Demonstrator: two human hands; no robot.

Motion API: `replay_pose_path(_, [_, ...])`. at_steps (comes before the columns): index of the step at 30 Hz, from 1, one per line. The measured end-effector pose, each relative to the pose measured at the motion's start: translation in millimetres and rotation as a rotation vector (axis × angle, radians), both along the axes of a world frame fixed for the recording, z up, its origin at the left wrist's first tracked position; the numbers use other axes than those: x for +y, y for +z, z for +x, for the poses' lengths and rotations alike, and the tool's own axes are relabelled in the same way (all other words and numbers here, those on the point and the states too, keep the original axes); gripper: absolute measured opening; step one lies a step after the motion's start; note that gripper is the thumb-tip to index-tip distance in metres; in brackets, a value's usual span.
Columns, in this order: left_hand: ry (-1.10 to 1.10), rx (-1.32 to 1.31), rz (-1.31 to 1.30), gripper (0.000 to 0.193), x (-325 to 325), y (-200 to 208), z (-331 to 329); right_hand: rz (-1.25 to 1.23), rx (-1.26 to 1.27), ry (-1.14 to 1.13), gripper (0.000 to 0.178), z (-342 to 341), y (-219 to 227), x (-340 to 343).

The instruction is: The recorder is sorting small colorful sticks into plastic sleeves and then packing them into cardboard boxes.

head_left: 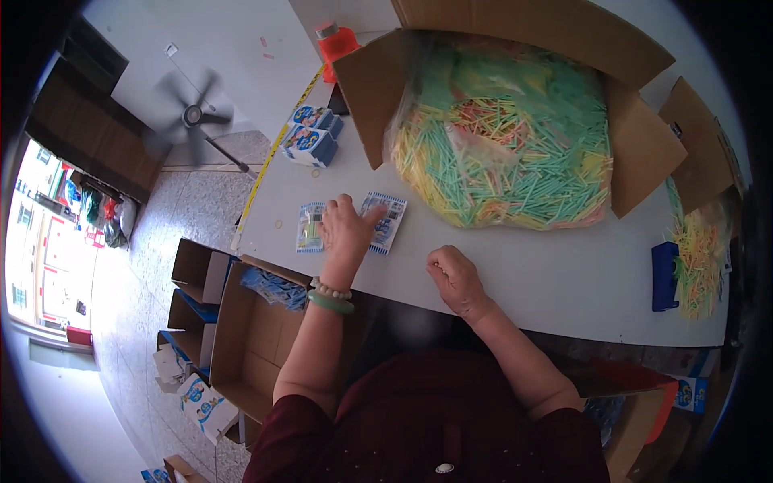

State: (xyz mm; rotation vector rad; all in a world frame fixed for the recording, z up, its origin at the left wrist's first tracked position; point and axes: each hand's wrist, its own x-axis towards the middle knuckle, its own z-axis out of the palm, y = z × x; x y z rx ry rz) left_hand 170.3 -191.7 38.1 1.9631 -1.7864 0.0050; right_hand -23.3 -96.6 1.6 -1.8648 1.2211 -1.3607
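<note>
My left hand (pixel 346 232), with beaded and green bracelets at its wrist, hovers over or rests on two small flat packets, its fingers apart. One packet (pixel 311 229) with pale green and yellow contents lies to its left. A blue-and-white packet (pixel 390 225) lies to its right, close to the thumb. Further right, my right hand (pixel 454 275) is curled closed at the table's near edge. Whatever it may hold is hidden. Beyond the hands, a large clear bag (pixel 515 189) of thin green, yellow and pink sticks lies in an opened cardboard box (pixel 374 88).
Small blue-and-white boxes (pixel 312 146) stand at the table's left, near an orange bottle (pixel 336 48). More sticks (pixel 697 258) lie beside a blue box (pixel 664 276) at right. Below the left edge, a carton (pixel 262 342) holds blue packets (pixel 275 287). A fan (pixel 192 117) stands beyond.
</note>
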Motion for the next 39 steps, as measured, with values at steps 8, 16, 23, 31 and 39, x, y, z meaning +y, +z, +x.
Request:
replay_pose_path(8, [0.058, 0.384, 0.23, 0.042, -5, -15, 14, 0.017, 0.038, 0.026, 0.011, 0, 2, 4])
replay_pose_path(16, [0.0, 0.714, 0.03, 0.026, -9, -33, 21, 0.056, -0.024, -0.002, 0.007, -1, -1, 5])
replay_pose_path(23, [-0.191, 0.258, -0.446, 0.013, -3, -26, 24, 0.222, -0.173, -0.038, 0.008, -5, -1, 1])
replay_pose_path(31, [-0.335, 1.25, 0.16, 0.011, 32, 7, -7, 0.664, -0.615, 0.076, 0.014, 17, 42, -27])
replay_pose_path(39, [-0.51, 1.236, 0.632, 0.019, 51, 9, -15, 0.555, -0.365, -0.043, 0.014, 5, 27, -20])
